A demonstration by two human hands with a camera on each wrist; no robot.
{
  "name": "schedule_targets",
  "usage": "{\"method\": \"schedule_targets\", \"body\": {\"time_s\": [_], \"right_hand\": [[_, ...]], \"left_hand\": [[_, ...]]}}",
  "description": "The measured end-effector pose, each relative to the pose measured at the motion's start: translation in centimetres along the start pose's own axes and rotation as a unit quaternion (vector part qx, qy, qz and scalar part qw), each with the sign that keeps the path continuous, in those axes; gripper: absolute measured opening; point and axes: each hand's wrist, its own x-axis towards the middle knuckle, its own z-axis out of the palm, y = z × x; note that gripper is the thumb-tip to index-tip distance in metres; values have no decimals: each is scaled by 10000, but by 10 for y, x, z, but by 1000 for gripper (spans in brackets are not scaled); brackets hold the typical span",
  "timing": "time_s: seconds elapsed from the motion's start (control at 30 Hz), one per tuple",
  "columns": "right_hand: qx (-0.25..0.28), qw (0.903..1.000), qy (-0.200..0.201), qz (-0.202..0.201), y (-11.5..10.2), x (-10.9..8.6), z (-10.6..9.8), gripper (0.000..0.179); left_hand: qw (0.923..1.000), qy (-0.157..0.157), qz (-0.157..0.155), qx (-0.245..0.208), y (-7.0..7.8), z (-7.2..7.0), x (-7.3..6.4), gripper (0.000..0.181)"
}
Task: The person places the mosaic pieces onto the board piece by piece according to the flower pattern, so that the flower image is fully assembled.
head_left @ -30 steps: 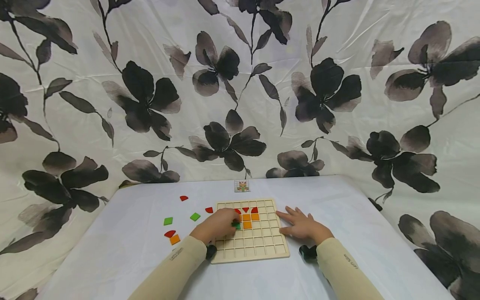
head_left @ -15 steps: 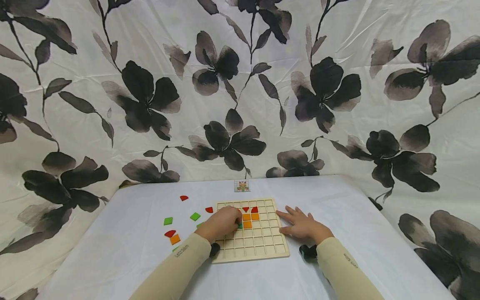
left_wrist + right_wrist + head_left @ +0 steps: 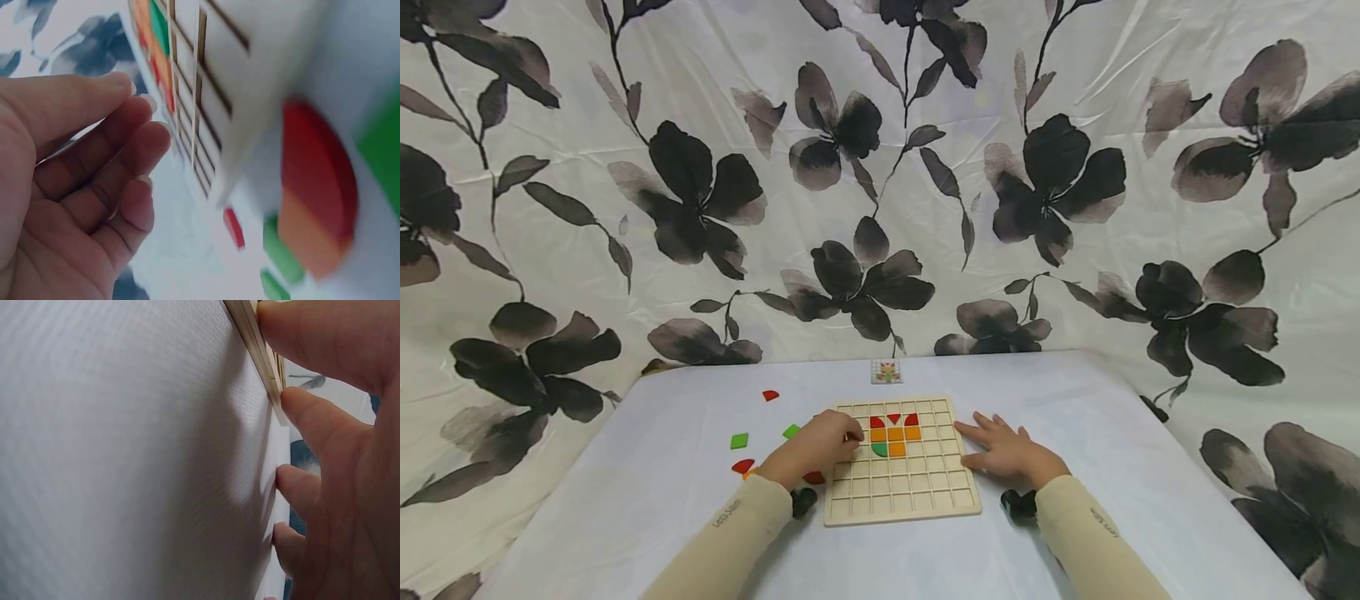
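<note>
A pale wooden grid board (image 3: 917, 487) lies on the table. In its upper cells sit red pieces (image 3: 912, 419), several orange squares (image 3: 897, 449) and a green rounded piece (image 3: 880, 450). My left hand (image 3: 816, 447) hovers over the board's left edge. In the left wrist view its fingers are loosely bent, with nothing between the thumb and fingertips. My right hand (image 3: 1006, 450) lies flat with fingers spread at the board's right side; the thumb and index fingertip touch the board's edge in the right wrist view.
Loose pieces lie left of the board: a green square (image 3: 740, 441), a red quarter-round piece (image 3: 771, 395), another red piece (image 3: 814, 477) and others partly behind the left arm. A small patterned card (image 3: 886, 372) is at the far edge. Floral cloth (image 3: 850, 167) hangs behind.
My left hand has let go of the green rounded piece, which now lies in a board cell, and has moved left. The right hand has stayed in place.
</note>
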Motion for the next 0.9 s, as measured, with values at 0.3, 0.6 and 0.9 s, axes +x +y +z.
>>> {"method": "schedule_targets", "body": {"time_s": [0.3, 0.6, 0.9], "right_hand": [[37, 10000, -31, 21, 2, 1, 1, 67], [-23, 10000, -58, -26, 2, 2, 1, 67], [-92, 10000, -6, -24, 2, 3, 2, 68]], "left_hand": [[9970, -61, -776, -11, -22, -21, -30, 11], [9922, -474, -1138, -189, -36, -27, -65, 5], [9870, -826, -1263, -548, -45, -22, -86, 20]]}}
